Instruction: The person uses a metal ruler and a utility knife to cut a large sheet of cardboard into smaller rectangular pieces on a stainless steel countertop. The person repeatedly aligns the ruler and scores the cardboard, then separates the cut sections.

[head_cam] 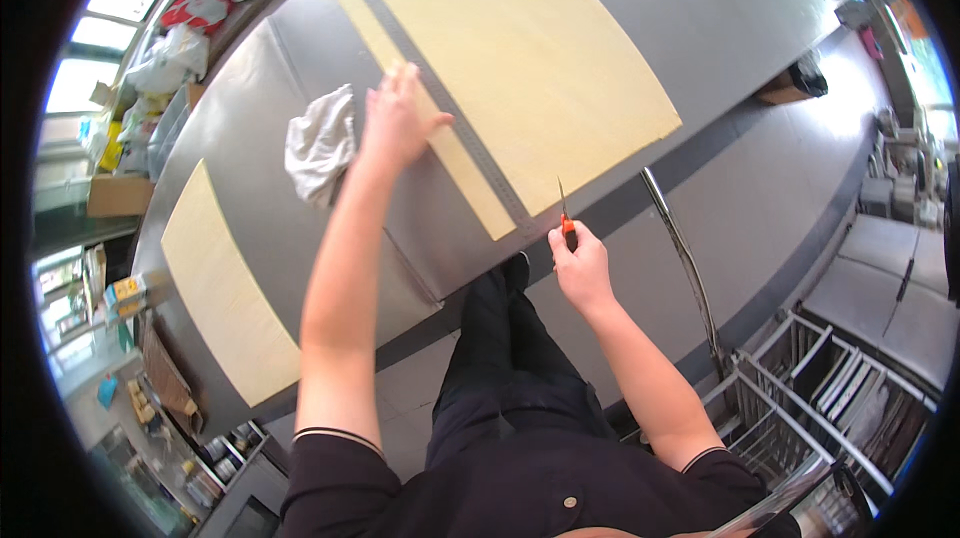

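A large thin yellow sheet [547,73], seemingly rolled dough, lies on a metal worktable [262,125]. Along its left side runs a long metal ruler [474,139], with a narrow yellow strip [469,174] on the ruler's other side. My left hand [397,118] lies over the strip, fingers pointing away from me and thumb spread out to the ruler's edge. In my right hand [583,268] is a knife [568,227] with an orange and black handle. Its slim pointed blade points away from me, near the sheet's front corner; I cannot tell whether it touches.
A crumpled white cloth [322,140] lies left of my left hand. Farther left is another yellow piece [225,290]. A bent metal bar [675,238] and a metal rack [817,380] stand at right. Bags and a cardboard box [120,195] line the window side.
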Available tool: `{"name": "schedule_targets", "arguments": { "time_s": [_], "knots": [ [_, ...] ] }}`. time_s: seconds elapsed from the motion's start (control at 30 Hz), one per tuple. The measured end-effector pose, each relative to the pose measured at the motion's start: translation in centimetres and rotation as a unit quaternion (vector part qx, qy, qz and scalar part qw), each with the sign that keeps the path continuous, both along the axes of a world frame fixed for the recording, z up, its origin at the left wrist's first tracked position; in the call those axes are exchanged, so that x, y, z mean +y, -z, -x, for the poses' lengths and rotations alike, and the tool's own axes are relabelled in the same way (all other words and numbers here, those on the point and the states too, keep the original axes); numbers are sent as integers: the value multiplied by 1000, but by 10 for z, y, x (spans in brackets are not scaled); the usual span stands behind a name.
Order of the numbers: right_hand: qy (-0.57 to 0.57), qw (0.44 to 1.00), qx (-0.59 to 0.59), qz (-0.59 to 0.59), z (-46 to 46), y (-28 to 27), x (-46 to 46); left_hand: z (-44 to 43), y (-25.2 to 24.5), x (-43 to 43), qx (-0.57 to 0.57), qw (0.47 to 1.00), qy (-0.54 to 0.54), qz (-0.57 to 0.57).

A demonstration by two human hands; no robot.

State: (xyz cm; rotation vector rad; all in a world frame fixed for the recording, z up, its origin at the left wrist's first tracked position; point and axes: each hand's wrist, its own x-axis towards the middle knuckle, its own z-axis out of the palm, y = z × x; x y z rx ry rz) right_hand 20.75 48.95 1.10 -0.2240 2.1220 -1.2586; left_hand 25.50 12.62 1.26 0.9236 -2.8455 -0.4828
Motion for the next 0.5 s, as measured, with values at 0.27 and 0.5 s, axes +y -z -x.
{"name": "schedule_targets", "arguments": {
  "time_s": [0.27,0.5],
  "knots": [
    [-70,979,173,-85,-10,9,-35,-247,-50,225,183,970,-36,-154],
    [-130,961,194,-151,13,28,-35,-506,-22,381,-92,883,-407,-213]
  ]
}}
